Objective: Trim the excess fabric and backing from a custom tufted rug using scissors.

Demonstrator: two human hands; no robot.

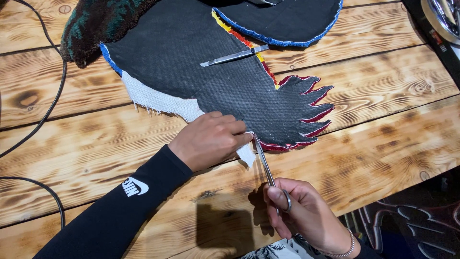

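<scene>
A tufted rug piece lies face down on the wooden table (393, 124), showing its black backing (191, 57) with blue, yellow and red pile along the edges. A strip of white backing cloth (158, 101) sticks out along its lower edge. My left hand (208, 139) pinches a flap of this white cloth near the red-edged claw shape (311, 112). My right hand (299, 211) grips metal scissors (266, 165), their blades pointing up at the pinched cloth.
A flat metal tool (234, 56) rests on the black backing. A second black piece with a blue edge (287, 21) lies at the top. Black cables (33, 129) run along the left side. A round metal object (443, 17) sits at the top right corner.
</scene>
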